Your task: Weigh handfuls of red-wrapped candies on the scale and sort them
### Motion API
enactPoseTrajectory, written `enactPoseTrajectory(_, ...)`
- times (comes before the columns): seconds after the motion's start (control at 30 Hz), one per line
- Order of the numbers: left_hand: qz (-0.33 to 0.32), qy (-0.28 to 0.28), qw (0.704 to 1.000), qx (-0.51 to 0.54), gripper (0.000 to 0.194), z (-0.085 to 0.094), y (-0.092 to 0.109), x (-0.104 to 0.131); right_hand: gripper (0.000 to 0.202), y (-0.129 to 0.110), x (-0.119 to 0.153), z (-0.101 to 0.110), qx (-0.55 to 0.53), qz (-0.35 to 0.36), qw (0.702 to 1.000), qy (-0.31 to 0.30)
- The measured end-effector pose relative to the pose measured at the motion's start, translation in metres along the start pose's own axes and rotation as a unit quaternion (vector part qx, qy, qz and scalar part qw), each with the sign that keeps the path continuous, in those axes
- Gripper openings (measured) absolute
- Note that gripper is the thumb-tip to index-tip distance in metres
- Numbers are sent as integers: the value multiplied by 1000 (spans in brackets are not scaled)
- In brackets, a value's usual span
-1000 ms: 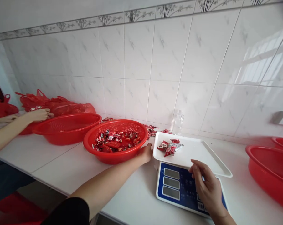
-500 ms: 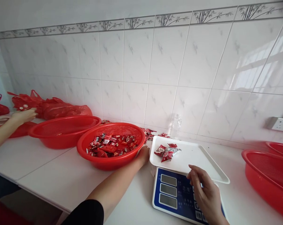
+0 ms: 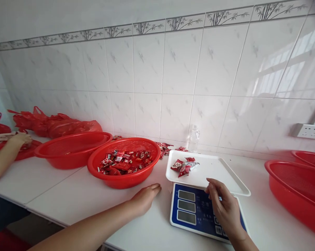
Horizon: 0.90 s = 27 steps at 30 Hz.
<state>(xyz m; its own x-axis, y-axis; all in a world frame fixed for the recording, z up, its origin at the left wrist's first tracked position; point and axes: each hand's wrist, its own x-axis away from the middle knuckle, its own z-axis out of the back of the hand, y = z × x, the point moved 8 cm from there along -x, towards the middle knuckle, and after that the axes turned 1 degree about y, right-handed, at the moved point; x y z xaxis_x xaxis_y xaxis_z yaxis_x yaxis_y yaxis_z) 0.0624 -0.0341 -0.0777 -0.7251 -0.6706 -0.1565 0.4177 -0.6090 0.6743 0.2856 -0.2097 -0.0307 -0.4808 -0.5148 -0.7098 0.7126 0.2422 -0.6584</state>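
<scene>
My left hand [image 3: 146, 199] rests on the white table with its fingers stretched out, holding nothing. It lies between a red basket [image 3: 124, 181] and the scale. Inside the basket is a heap of small red-wrapped sweets [image 3: 123, 162]. Over the keypad of the blue digital scale [image 3: 186, 205] is my right hand [image 3: 223, 205], thumb and fingers curled together; whatever it may hold is hidden. A white tray [image 3: 213, 172] tops the scale, carrying several wrapped packets [image 3: 184, 167], red and silvery, at its left end.
Another red basket [image 3: 74, 158] stands to the left, with red plastic bags [image 3: 58, 125] behind. A co-worker's hands [image 3: 20, 141] are at the far left. Red wrapped packets [image 3: 164, 148] and a clear bottle [image 3: 194, 138] line the wall. More red baskets [image 3: 294, 195] stand right.
My left hand has come away from beside the basket's right rim, nearer to me. My right hand stays over the scale. The co-worker's hands have moved lower.
</scene>
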Motion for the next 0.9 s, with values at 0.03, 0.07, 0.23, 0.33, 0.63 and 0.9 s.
enactPoseTrajectory(0.03,0,-7,1000,-12,41,2,2,15,25,-1,0,0,1,0,1000,0)
enactPoseTrajectory(0.07,7,-10,1000,-17,41,5,2,30,25,-1,0,0,3,-1,1000,0)
enactPoseTrajectory(0.23,10,-23,999,-39,36,8,10,88,27,-2,0,0,11,-6,1000,7)
enactPoseTrajectory(0.33,-26,-28,998,-53,34,9,20,116,29,-1,0,-1,17,-9,1000,9)
enactPoseTrajectory(0.63,-212,-45,953,-210,76,9,34,173,31,3,4,-4,25,-9,1000,-5)
enactPoseTrajectory(0.9,-277,45,928,-247,57,19,48,185,32,4,3,-4,26,-6,1000,-3)
